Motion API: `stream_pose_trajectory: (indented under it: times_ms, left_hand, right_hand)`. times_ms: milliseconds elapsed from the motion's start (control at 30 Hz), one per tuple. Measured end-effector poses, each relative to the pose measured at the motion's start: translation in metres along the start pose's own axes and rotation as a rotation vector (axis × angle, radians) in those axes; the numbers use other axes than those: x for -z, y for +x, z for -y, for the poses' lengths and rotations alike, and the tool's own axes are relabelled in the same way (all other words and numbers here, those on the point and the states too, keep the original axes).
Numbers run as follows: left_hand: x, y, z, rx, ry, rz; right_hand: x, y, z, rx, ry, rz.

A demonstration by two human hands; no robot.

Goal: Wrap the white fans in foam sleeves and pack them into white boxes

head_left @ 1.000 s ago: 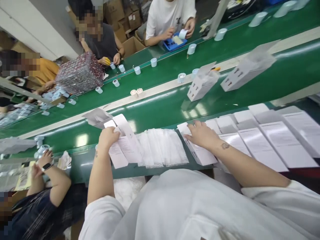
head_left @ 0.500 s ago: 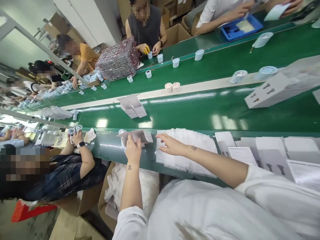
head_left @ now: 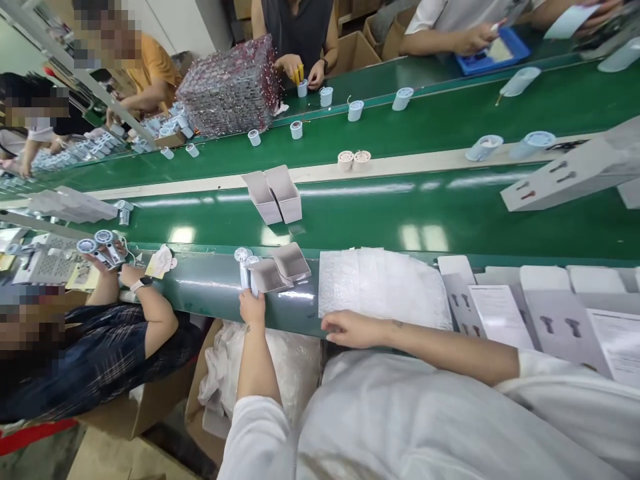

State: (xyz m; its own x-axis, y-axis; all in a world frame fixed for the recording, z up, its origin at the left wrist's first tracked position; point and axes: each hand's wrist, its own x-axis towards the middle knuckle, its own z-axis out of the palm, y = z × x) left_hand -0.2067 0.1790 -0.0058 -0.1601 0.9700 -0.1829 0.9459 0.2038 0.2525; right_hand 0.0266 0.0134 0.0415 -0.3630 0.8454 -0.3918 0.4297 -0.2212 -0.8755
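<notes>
The left hand [head_left: 251, 308] is seen closed around a silver cylindrical device [head_left: 244, 268], its long axis directed away from the body toward the green conveyor belt [head_left: 350, 213]; the right hand [head_left: 347, 329] is laid open, fingers together, beside a stack of clear bubble bags [head_left: 383, 287]

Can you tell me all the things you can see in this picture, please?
conveyor belts: 2, green, side by side
small round cups: many, pale blue, on the far belt
beige-topped cups: 2, cream, on the strip between belts
card trays: 4, pale grey, on the near belt and its edge
white gadgets: 2, white, on the belt edge
bag stack: 1, see-through white, on the belt edge
printed sheets: several, white, to the right
blue tray: 1, blue, at the top
cardboard boxes: several, brown, behind the belts
co-workers: several, around the belts
left hand: 1, at the white gadgets
right hand: 1, below the bag stack
</notes>
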Motion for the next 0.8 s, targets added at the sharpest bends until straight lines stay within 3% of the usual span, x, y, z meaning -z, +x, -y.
stream_pose_trajectory:
  times_ms: [67,167,233,333,433,500,567,600,733,800]
  left_hand:
    - [0.004,-0.005,0.006,-0.023,0.003,0.018]
    - [0.019,-0.031,0.021,-0.004,-0.092,-0.002]
    - [0.03,-0.068,0.032,0.099,-0.3,-0.01]
    - [0.036,-0.148,0.041,0.282,-0.706,0.048]
    - [0.025,-0.225,0.033,0.349,-0.981,0.252]
    - [0.012,-0.251,0.019,0.305,-1.028,0.463]
    - [-0.001,-0.25,0.002,0.134,-0.955,0.599]
    - [-0.007,-0.24,-0.007,0.006,-0.877,0.606]
    - [-0.032,-0.175,-0.036,-0.568,-0.411,0.413]
    - [-0.045,-0.149,-0.045,-0.726,-0.217,0.393]
  right_hand:
    - [-0.01,-0.004,-0.001,-0.051,0.073,0.016]
    - [-0.019,-0.005,-0.003,-0.161,0.374,0.041]
    - [-0.024,-0.003,-0.001,-0.227,0.572,0.086]
    - [-0.037,0.002,0.009,-0.277,0.759,0.141]
    - [-0.05,0.003,0.02,-0.285,0.96,0.171]
    - [-0.051,-0.002,0.021,-0.274,1.072,0.144]
    - [-0.04,-0.014,0.013,-0.262,1.154,0.065]
    - [-0.029,-0.023,0.005,-0.253,1.186,0.005]
    - [0.035,-0.073,-0.034,-0.234,1.214,-0.246]
    - [0.063,-0.1,-0.05,-0.252,1.163,-0.232]
